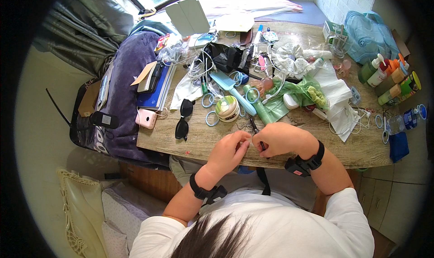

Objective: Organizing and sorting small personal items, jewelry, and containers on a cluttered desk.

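Note:
My right hand (285, 140) is closed around a thin black pen-like stick (262, 146) at the table's front edge. Part of the stick is hidden by the fingers. Just left of it, my left hand (229, 150) has its fingers curled and thumb pressed in; anything small between the fingertips cannot be made out. A dark slim item (253, 125) lies just beyond the two hands. Nearest beyond the left hand are a round lidded jar (227, 108), a light blue hairbrush (233, 93) and black sunglasses (183, 119).
A green plastic bag (282, 105), white tissue (342, 108), scrunchie (289, 59) and tangled cables crowd the wooden table (203, 142). Pump bottles (371, 71) stand at right. Blue notebooks (156, 93) and a small pink device (146, 118) sit at left.

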The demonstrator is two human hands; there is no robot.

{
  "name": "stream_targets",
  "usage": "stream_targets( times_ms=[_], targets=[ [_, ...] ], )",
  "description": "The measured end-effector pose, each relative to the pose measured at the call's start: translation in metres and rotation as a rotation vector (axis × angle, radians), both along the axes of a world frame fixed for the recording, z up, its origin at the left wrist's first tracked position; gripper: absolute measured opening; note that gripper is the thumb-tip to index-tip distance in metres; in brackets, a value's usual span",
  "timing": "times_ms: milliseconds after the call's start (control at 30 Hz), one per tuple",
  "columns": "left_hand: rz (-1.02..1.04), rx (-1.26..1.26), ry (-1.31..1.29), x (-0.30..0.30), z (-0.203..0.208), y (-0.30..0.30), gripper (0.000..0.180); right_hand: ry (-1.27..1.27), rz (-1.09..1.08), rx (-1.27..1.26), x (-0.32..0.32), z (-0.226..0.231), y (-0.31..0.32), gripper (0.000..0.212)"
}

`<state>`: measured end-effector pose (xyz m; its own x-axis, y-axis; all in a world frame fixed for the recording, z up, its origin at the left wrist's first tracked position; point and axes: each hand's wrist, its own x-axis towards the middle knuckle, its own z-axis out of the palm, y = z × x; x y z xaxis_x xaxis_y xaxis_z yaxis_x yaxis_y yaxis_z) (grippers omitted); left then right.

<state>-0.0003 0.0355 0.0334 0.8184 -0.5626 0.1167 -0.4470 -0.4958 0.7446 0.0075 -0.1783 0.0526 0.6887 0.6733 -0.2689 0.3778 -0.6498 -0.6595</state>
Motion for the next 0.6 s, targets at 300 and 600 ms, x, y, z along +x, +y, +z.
stream_targets(
  times_ms=[300,600],
  targets=[
    [0.164,0.003,-0.133,0.052,0.032,0.023,0.015,-0.015,0.032,0.008,-0.001,-0.003,-0.003,0.019],
    [0.258,0.374,-0.21,0.231,0.032,0.106,0.032,0.067,0.006,-0.024,-0.001,-0.002,-0.002,0.014]
  ],
)
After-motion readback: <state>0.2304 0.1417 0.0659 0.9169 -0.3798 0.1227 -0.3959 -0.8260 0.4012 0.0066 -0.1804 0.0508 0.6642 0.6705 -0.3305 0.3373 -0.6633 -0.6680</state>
